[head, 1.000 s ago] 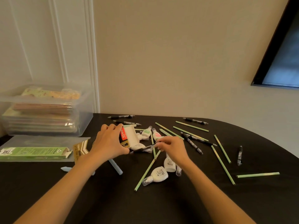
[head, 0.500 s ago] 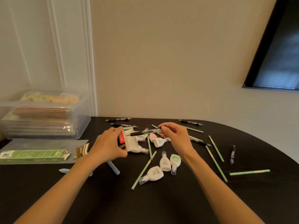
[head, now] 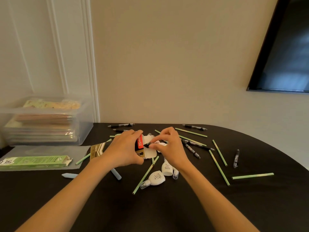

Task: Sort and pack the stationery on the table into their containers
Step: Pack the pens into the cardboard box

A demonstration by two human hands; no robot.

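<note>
Head-height view down 2 bare forearms over a black table (head: pixel 167 211). Grips a small red and white box (head: pixel 140 142) in the left hand (head: pixel 124 149), fingers curled over the top and thumb underneath, open flap turned toward the other hand, probably to keep the mouth steady. Pinches a black pen (head: pixel 148 145) between thumb and fingertips of the right hand (head: pixel 169 148), tip at the box mouth, seemingly to slide it in; depth of entry unclear, inside of the box hidden. More black pens (head: pixel 191 149), green pencils (head: pixel 219 167) and white correction tapes (head: pixel 156 179) scattered loose around and beyond the hands, a sign of much sorting yet to do. At the left, a long green carton (head: pixel 33 162) lying flat with 1 end flap open, contents out of sight, on a clear plastic sheet (head: pixel 50 150). Beside it a gold and brown carton (head: pixel 97 149), partly behind the left wrist. Against the wall, a clear plastic bin (head: pixel 83 131) stacked with flat packets, too blurred to name.
</note>
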